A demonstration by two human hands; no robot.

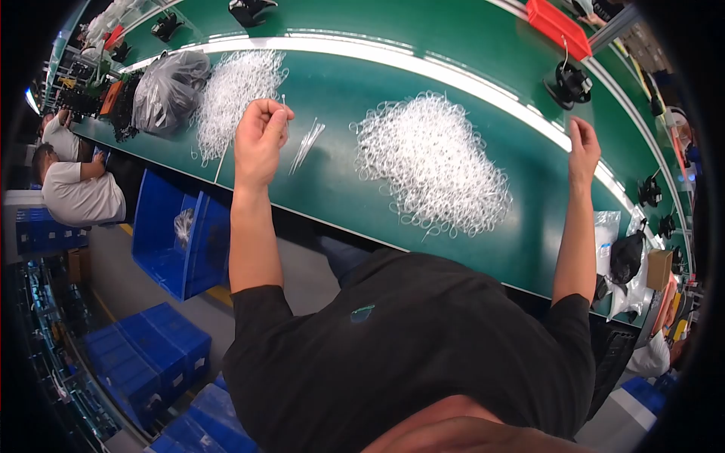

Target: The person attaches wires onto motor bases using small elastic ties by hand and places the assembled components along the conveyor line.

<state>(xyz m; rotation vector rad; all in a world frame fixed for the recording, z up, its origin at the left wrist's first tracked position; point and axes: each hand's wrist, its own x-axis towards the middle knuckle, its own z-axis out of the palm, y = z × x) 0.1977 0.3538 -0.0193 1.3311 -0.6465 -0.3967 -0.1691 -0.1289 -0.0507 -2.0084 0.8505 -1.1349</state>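
Observation:
My left hand is closed in a pinch above the table, at the edge of the left pile of looped white cable ties. A thin white tip, apparently a cable tie, shows by its thumb. Just right of it lies a small bunch of straight white cable ties. A larger pile of looped white cable ties spreads across the middle of the table. Far to its right, my right hand is raised with fingers pinched together near the conveyor edge; I cannot make out what is in them.
Beyond the green table runs a green conveyor carrying black parts and a red tray. A clear plastic bag lies at left. Blue bins stand below; a seated person is at far left.

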